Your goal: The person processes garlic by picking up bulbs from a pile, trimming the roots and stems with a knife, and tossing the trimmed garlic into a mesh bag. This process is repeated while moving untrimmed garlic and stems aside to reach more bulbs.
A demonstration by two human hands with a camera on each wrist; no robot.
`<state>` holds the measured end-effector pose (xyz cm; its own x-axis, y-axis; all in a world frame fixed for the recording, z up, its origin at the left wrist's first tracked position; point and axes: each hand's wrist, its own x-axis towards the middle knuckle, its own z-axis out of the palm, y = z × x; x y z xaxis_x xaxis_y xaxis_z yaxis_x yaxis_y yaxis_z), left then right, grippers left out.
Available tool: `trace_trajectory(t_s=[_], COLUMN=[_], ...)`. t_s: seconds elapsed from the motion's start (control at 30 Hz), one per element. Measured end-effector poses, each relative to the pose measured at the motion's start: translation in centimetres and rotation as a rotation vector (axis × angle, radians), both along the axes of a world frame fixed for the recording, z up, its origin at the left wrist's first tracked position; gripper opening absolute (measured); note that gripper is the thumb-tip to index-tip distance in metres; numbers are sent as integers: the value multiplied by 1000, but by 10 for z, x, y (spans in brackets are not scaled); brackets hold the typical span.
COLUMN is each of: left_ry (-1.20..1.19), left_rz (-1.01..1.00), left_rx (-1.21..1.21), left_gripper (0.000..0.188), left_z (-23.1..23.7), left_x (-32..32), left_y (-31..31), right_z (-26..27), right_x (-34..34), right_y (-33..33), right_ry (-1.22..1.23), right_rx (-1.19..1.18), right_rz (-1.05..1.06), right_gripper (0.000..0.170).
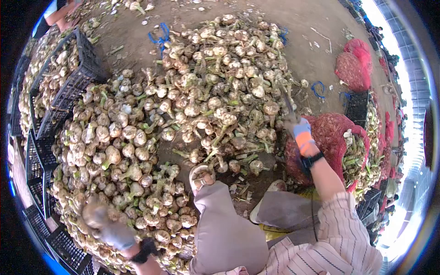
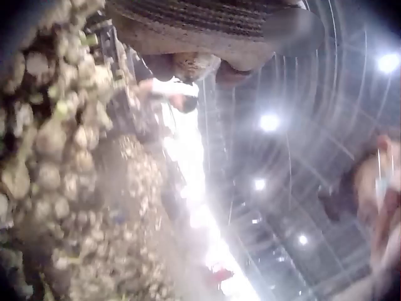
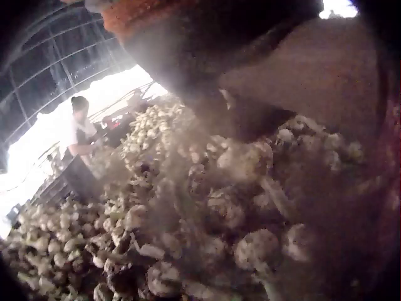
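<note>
My left hand (image 1: 114,233), in a pale grey-blue glove, is blurred over the pile of trimmed garlic bulbs (image 1: 130,133) at lower left. In the left wrist view its fingers hold a garlic bulb (image 2: 195,65). My right hand (image 1: 300,133) wears a blue and orange glove and grips a knife (image 1: 288,101), whose dark blade points away from me and is blurred. The knife lies at the right edge of a heap of garlic with stems (image 1: 224,68). In the right wrist view the blade (image 3: 250,119) hangs close over this heap.
Black crates (image 1: 68,87) filled with garlic line the left side. A red mesh sack (image 1: 327,137) of cut stems stands by my right wrist, another red sack (image 1: 355,66) farther back. Blue cords (image 1: 160,39) lie on the dirt floor. Another person (image 3: 81,135) works beyond the heap.
</note>
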<state>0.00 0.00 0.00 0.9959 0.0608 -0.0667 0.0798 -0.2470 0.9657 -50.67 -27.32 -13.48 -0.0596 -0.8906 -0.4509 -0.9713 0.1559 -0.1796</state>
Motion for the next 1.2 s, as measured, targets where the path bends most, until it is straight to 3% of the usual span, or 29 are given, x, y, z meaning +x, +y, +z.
trace_trajectory(t_s=[0.03, 0.07, 0.13, 0.17, 0.2, 0.27, 0.3, 0.33, 0.37, 0.43, 0.47, 0.5, 0.53, 0.57, 0.63, 0.67, 0.77, 0.8, 0.83, 0.87, 0.9, 0.97, 1.03, 1.1, 1.2], left_ry=[0, -136, -236, -299, -265, -22, 184, 284, 544, 725, 812, 738, 554, 778, 981, 1030, 922, 946, 968, 991, 919, 770, 410, 520, 339], left_rz=[-6, -195, -400, -495, -493, -593, -685, -913, -962, -1309, -1445, -1553, -1764, -1762, -1593, -1540, -1489, -1494, -1503, -1520, -1571, -1667, -1784, -1716, -1765], left_rx=[-1, -2, 202, 292, 331, 165, -44, -121, -321, -308, -322, -314, -367, -496, -545, -544, -427, -433, -440, -449, -414, -345, -267, -210, -157], left_gripper=[53, 47, 43, 43, 45, 50, 51, 52, 52, 64, 68, 79, 86, 89, 88, 85, 73, 73, 72, 72, 72, 73, 69, 68, 69], left_z=[0, -9, -52, -71, -66, -64, -67, -72, -92, -79, -83, -86, -103, -93, -98, -102, -102, -99, -95, -92, -92, -96, -96, -81, -75], left_x=[2, 14, 30, 39, 8, -43, -63, -81, -98, -131, -147, -166, -177, -188, -186, -180, -161, -158, -154, -152, -153, -156, -156, -155, -156], left_y=[-1, 27, 74, 97, 67, 7, -21, -45, -62, -103, -115, -123, -129, -137, -130, -130, -119, -115, -112, -111, -110, -109, -106, -100, -101], right_z=[-16, -34, -73, -98, -124, -135, -119, -100, -73, 15, 59, 83, 78, 72, 88, 95, 102, 104, 104, 110, 119, 126, 134, 140, 133], right_x=[-2, -2, -32, -28, -23, -6, 7, 20, 36, 97, 120, 136, 145, 155, 186, 194, 172, 165, 158, 155, 154, 158, 165, 171, 166], right_y=[-4, -11, -42, -45, -47, -40, -36, -28, -14, 26, 44, 61, 77, 92, 130, 135, 132, 132, 126, 120, 117, 118, 117, 119, 128], right_ry=[-248, -500, -311, -347, -381, -616, -722, -829, -930, -1173, -1100, -1027, -1156, -1288, -1056, -1131, -1095, -841, -670, -470, -263, -204, -181, -197, -157], right_rx=[-84, -168, -158, -239, -317, -434, -373, -309, -243, -143, -83, -23, -32, -37, -341, -304, 117, 103, -132, -161, -190, -204, -225, -250, -238], right_rz=[-216, -429, -476, -422, -365, -283, -339, -398, -462, -532, -440, -352, -281, -207, -69, -24, 38, -79, 209, 405, 593, 725, 797, 805, 814], right_gripper=[73, 69, 51, 46, 42, 46, 50, 54, 58, 52, 52, 52, 55, 58, 67, 62, 54, 45, 34, 30, 28, 30, 33, 37, 41])
